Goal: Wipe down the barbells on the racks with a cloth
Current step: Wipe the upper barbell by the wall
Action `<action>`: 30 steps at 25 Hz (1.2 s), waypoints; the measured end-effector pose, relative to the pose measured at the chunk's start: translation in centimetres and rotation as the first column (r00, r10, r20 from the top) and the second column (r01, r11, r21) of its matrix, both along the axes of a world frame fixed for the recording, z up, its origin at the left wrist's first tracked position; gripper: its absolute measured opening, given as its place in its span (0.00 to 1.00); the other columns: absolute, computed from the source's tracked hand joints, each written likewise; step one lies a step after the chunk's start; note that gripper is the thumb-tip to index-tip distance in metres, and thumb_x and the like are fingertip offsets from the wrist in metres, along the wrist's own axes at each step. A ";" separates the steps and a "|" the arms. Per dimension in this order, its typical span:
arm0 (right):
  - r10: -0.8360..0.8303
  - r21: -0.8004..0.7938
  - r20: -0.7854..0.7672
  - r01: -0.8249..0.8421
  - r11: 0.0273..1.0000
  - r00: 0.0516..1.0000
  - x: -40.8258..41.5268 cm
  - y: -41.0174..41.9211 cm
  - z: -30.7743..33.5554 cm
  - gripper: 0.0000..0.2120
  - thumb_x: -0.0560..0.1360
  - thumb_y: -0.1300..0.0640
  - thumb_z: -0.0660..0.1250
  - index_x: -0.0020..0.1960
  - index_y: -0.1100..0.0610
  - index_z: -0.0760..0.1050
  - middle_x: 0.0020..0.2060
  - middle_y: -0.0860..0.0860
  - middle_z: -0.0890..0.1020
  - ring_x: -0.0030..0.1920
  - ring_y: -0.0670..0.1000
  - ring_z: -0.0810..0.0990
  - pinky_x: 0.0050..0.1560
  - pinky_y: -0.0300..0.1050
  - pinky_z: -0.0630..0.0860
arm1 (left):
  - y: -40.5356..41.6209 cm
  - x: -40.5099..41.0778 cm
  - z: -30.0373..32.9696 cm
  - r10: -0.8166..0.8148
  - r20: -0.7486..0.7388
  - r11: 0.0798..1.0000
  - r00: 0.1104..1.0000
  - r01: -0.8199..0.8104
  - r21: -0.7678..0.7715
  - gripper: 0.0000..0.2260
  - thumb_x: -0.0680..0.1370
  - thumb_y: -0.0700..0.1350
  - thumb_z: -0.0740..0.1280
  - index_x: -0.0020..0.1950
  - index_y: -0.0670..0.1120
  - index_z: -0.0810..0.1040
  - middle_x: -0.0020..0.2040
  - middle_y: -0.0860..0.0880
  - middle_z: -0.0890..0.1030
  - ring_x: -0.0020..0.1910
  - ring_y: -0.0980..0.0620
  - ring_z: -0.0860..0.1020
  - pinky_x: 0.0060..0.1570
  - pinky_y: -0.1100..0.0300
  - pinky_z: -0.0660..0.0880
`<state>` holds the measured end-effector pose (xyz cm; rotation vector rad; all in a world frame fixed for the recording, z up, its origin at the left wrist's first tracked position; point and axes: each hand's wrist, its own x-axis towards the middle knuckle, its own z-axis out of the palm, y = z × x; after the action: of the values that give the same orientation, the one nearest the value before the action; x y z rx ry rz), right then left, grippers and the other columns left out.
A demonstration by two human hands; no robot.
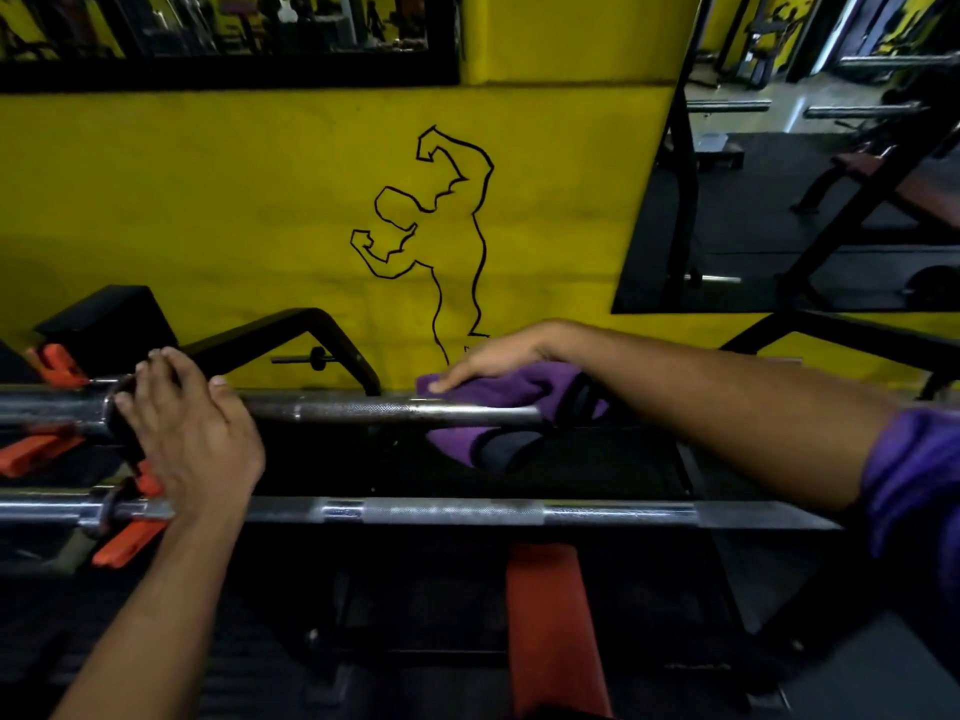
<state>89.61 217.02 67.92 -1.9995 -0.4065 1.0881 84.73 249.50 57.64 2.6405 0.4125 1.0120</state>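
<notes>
On knurled steel barbell point(395, 412), soft purple cloth point(498, 389), seemingly draped

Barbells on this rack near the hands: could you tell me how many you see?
2: the far barbell under the cloth, the near barbell below it. Others may be hidden.
</notes>
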 end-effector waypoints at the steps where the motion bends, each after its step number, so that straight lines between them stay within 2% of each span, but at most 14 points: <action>1: -0.006 -0.002 0.023 0.006 1.000 1.000 0.0 0.5 -0.4 0.16 0.80 0.45 0.68 0.57 0.56 0.81 0.57 0.56 0.83 0.61 0.59 0.82 0.52 0.46 0.81 | -0.1 -0.1 0.0 -0.004 0.012 1.000 1.000 0.004 0.008 0.25 0.84 0.46 0.50 0.77 0.32 0.59 0.76 0.31 0.62 0.77 0.34 0.58 0.77 0.40 0.46; 4: 0.118 -0.138 0.163 -0.096 0.986 0.980 0.8 0.1 -1.8 0.23 0.80 0.39 0.63 0.63 0.56 0.79 0.59 0.54 0.83 0.57 0.57 0.84 0.64 0.57 0.78 | 0.4 -0.3 -0.3 -0.010 0.001 0.999 1.000 0.010 0.037 0.26 0.84 0.46 0.50 0.78 0.31 0.59 0.77 0.31 0.62 0.78 0.34 0.58 0.77 0.42 0.46; 7: 0.084 -0.178 -0.047 -0.091 0.980 0.995 2.5 -5.7 -3.3 0.36 0.69 0.30 0.72 0.65 0.56 0.79 0.59 0.57 0.84 0.61 0.63 0.81 0.68 0.62 0.74 | 0.7 -0.2 -0.3 -0.012 -0.015 0.999 1.000 0.013 0.045 0.27 0.84 0.47 0.49 0.77 0.31 0.59 0.76 0.30 0.62 0.77 0.34 0.59 0.77 0.41 0.48; 9: 0.021 -0.208 -0.188 -0.061 0.976 0.982 2.8 -9.6 -4.1 0.42 0.58 0.29 0.79 0.64 0.53 0.80 0.59 0.54 0.84 0.64 0.61 0.79 0.69 0.57 0.73 | 0.8 -0.2 -0.1 -0.021 -0.030 0.999 0.999 0.023 0.046 0.27 0.84 0.48 0.49 0.77 0.31 0.59 0.77 0.30 0.62 0.78 0.34 0.59 0.77 0.41 0.47; 12: -0.010 -0.201 -0.286 -0.050 0.978 0.958 3.8 -9.0 -4.7 0.46 0.60 0.33 0.81 0.70 0.55 0.75 0.65 0.58 0.80 0.70 0.63 0.73 0.75 0.60 0.65 | 0.5 -0.3 -0.1 -0.006 -0.056 1.000 0.998 0.006 0.005 0.28 0.83 0.48 0.48 0.78 0.32 0.58 0.78 0.32 0.61 0.79 0.36 0.57 0.78 0.43 0.45; 14: -0.032 -0.214 -0.165 -0.004 0.977 0.986 3.4 -4.9 -4.5 0.39 0.68 0.37 0.77 0.70 0.61 0.75 0.65 0.60 0.80 0.69 0.65 0.74 0.74 0.60 0.66 | 0.1 -0.2 0.3 0.002 -0.071 1.000 0.997 -0.004 -0.030 0.27 0.84 0.48 0.48 0.78 0.32 0.59 0.78 0.33 0.61 0.79 0.36 0.57 0.78 0.43 0.45; 17: 0.098 -0.162 0.207 -0.065 0.985 0.973 1.5 2.1 -2.8 0.26 0.80 0.40 0.63 0.63 0.61 0.78 0.62 0.56 0.82 0.61 0.57 0.79 0.67 0.52 0.73 | -0.5 -0.5 0.7 0.015 -0.115 1.000 0.993 -0.016 -0.008 0.27 0.83 0.47 0.49 0.77 0.32 0.60 0.76 0.32 0.64 0.77 0.35 0.60 0.77 0.40 0.50; 20: 0.327 -0.263 0.556 -0.211 0.941 0.764 -1.2 3.8 -0.8 0.26 0.82 0.38 0.55 0.74 0.52 0.66 0.65 0.46 0.73 0.67 0.49 0.72 0.66 0.36 0.63 | 0.4 -0.6 0.9 -0.013 -0.163 1.000 0.987 0.011 -0.012 0.30 0.84 0.53 0.45 0.79 0.34 0.59 0.78 0.35 0.62 0.79 0.38 0.58 0.79 0.45 0.46; 22: 0.413 -0.467 0.656 -0.090 0.879 0.632 -3.5 2.8 -0.2 0.33 0.80 0.33 0.48 0.78 0.51 0.58 0.65 0.51 0.77 0.66 0.54 0.76 0.64 0.43 0.69 | 1.2 -0.9 0.9 -0.083 -0.225 0.996 0.971 0.079 -0.028 0.33 0.83 0.58 0.40 0.81 0.37 0.57 0.81 0.39 0.57 0.81 0.44 0.52 0.79 0.52 0.39; 24: 0.501 -0.573 0.747 0.039 0.819 0.438 -5.4 2.2 -0.2 0.31 0.78 0.32 0.44 0.74 0.50 0.57 0.58 0.54 0.81 0.56 0.57 0.80 0.52 0.50 0.76 | 2.3 -1.9 1.1 -0.197 -0.213 0.980 0.957 0.189 -0.060 0.34 0.83 0.60 0.40 0.81 0.40 0.56 0.82 0.43 0.54 0.82 0.48 0.49 0.78 0.56 0.37; 25: 0.473 -0.529 0.813 0.092 0.844 0.340 -5.9 2.5 -0.3 0.25 0.80 0.35 0.47 0.70 0.49 0.57 0.56 0.53 0.82 0.53 0.58 0.81 0.47 0.51 0.76 | 2.9 -2.5 1.5 -0.260 -0.176 0.965 0.949 0.250 -0.076 0.33 0.83 0.60 0.41 0.81 0.42 0.57 0.82 0.44 0.54 0.82 0.50 0.49 0.79 0.56 0.39; 27: 0.249 -0.274 0.950 0.126 0.953 0.188 -6.3 3.9 -0.6 0.15 0.80 0.43 0.57 0.62 0.48 0.59 0.49 0.52 0.82 0.45 0.59 0.83 0.36 0.50 0.75 | 4.8 -3.4 2.7 -0.315 -0.090 0.949 0.945 0.313 -0.036 0.28 0.85 0.57 0.45 0.81 0.43 0.60 0.82 0.46 0.57 0.81 0.51 0.52 0.80 0.53 0.43; 29: -0.029 0.013 0.992 0.125 0.992 0.123 -7.1 5.7 -0.5 0.10 0.79 0.47 0.62 0.55 0.48 0.62 0.40 0.49 0.77 0.39 0.57 0.80 0.32 0.47 0.70 | 7.5 -3.1 3.8 -0.295 -0.032 0.955 0.955 0.296 0.035 0.25 0.86 0.53 0.49 0.80 0.44 0.64 0.81 0.47 0.61 0.81 0.50 0.55 0.80 0.51 0.43; 30: -0.060 0.047 0.992 0.113 0.992 0.115 -7.4 6.5 -0.7 0.10 0.78 0.46 0.62 0.54 0.48 0.63 0.40 0.47 0.75 0.39 0.55 0.79 0.33 0.45 0.69 | 9.2 -2.7 4.3 -0.278 -0.034 0.960 0.960 0.279 0.025 0.25 0.86 0.53 0.50 0.80 0.44 0.63 0.80 0.47 0.61 0.81 0.50 0.56 0.80 0.52 0.42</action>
<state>82.22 223.55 67.21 -2.4939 -0.9278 -0.6222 82.05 258.65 61.98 2.6446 0.0273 0.8947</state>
